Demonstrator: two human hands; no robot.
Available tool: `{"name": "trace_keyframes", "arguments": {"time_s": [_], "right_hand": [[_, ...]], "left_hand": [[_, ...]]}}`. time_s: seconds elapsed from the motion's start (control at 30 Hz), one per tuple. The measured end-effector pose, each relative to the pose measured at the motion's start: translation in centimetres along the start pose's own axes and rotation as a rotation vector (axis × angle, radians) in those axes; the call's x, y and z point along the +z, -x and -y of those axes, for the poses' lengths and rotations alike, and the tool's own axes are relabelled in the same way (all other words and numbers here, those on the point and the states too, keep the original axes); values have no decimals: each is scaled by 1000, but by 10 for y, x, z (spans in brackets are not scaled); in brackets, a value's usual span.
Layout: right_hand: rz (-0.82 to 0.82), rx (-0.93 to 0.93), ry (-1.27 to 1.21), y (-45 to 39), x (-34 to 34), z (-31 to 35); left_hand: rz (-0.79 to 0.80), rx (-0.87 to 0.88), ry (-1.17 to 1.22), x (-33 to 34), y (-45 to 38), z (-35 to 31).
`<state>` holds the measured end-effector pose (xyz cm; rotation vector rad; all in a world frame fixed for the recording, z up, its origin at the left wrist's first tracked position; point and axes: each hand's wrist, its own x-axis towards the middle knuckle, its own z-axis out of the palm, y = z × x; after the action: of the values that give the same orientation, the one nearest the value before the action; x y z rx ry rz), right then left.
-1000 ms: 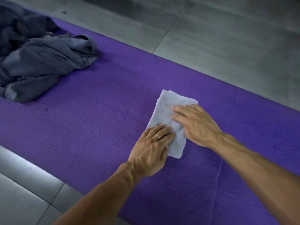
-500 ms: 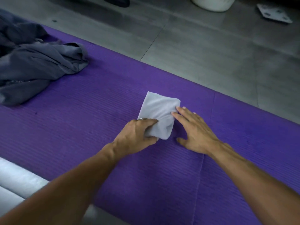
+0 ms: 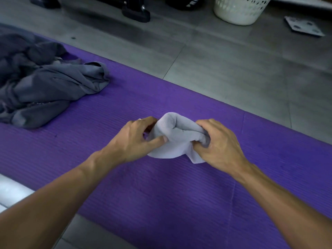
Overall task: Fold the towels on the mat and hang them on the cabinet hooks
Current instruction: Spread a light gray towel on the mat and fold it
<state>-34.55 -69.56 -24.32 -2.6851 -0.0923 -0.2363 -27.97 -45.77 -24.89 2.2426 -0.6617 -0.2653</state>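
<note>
Single head-worn wide-angle view. Looked forward and down from above purple mat (image 3: 125,177), close over both forearms. Reached far floor (image 3: 233,69) and white basket (image 3: 239,11) at top edge.

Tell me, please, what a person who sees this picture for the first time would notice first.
First, the two hands in the middle: the left hand and the right hand both hold a small pale towel, bunched between them just above the purple mat. Next, the heap of dark grey cloth lying on the mat at the far left. A white basket stands on the grey floor at the top right.
</note>
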Motion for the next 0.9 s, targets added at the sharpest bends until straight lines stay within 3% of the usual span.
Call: {"name": "trace_keyframes", "arguments": {"time_s": [0.17,0.4,0.7,0.9], "right_hand": [[-34,157,140,0,-25,1],[-117,447,117,14,-119,43],[-215,670,103,53,-372,129],[-304,725,80,78,-534,129]], "left_hand": [[-61,-28,-327,-7,-12,-13],[149,-13,-415,-27,-4,-129],[292,176,-388,-130,10,-366],[287,227,-419,-157,13,-518]]}}
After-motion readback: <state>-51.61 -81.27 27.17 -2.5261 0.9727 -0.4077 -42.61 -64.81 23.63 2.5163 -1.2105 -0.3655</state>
